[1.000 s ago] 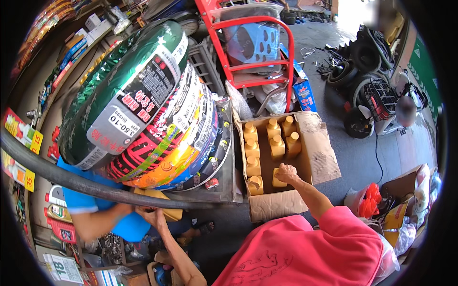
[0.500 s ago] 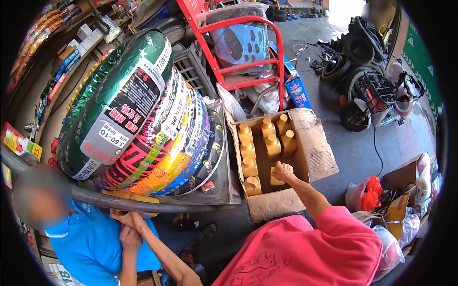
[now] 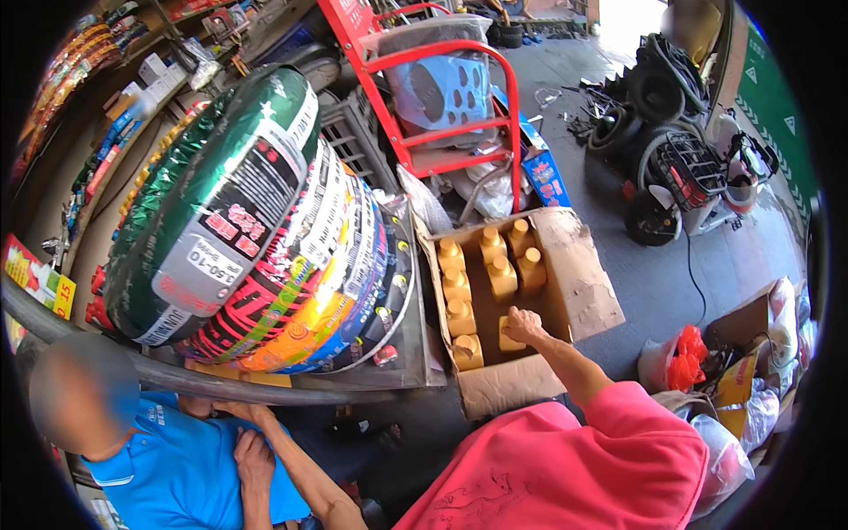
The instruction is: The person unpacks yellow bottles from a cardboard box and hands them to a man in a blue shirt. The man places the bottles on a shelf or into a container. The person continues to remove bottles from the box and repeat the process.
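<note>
While a co-worker point(image 3: 190, 468) in blue shirt is at far left, the person's left hand point(image 3: 243, 410) is just beside, below the stacked tyres point(image 3: 247, 230); I cannot tell what it grips. Four yellow bottles point(image 3: 456, 284) stand along the left edge of the cardboard box point(image 3: 587, 278). By its near edge, the right hand point(image 3: 525, 327) is closed upon another bottle's point(image 3: 510, 341) top.

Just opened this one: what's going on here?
The person in the pink top has their right hand closed around the top of a golden bottle in an open cardboard box, where more such bottles stand. Their left hand reaches out to the left, just below a dark rail, beside a co-worker in a blue shirt; whether it holds anything is hidden. Wrapped tyres are stacked beyond the rail.
</note>
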`<state>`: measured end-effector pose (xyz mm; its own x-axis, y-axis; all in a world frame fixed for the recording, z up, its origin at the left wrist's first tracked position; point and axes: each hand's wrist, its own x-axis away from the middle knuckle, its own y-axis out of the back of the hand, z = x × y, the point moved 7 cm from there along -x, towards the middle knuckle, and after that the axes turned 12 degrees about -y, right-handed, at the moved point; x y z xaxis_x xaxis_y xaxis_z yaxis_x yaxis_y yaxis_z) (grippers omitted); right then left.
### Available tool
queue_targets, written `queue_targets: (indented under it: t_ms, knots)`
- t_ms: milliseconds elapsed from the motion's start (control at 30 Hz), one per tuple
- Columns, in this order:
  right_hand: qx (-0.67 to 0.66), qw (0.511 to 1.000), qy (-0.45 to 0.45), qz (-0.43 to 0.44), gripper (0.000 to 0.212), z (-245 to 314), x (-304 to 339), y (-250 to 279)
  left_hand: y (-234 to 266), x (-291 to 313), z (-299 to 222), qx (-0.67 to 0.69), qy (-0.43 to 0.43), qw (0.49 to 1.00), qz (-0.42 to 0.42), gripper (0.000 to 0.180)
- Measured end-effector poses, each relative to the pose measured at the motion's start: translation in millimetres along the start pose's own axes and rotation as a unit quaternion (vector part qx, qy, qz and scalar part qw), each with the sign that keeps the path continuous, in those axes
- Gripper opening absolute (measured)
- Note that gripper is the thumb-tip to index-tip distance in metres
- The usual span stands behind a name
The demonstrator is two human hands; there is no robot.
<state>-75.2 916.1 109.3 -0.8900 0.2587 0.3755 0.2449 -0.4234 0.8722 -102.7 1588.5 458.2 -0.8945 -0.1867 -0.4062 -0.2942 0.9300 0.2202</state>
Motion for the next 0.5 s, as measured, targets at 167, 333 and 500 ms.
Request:
queue_targets:
  t_ms: [167, 333, 500]
  knots:
    - [0.039, 0.999, 0.018, 0.001, 0.046, 3, 14, 10, -2, 94, 3, -0.288, -0.067, 0.876, -0.381, 0.056]
    - [-0.034, 0.996, 0.06, -0.064, 0.047, 6, 63, 63, -103, 181, -48, -0.378, -0.031, 0.818, -0.433, 0.052]
    - [-0.043, 0.984, 0.128, -0.112, 0.049, 45, 139, 171, -288, 255, -73, -0.172, -0.045, 0.978, -0.106, 0.048]
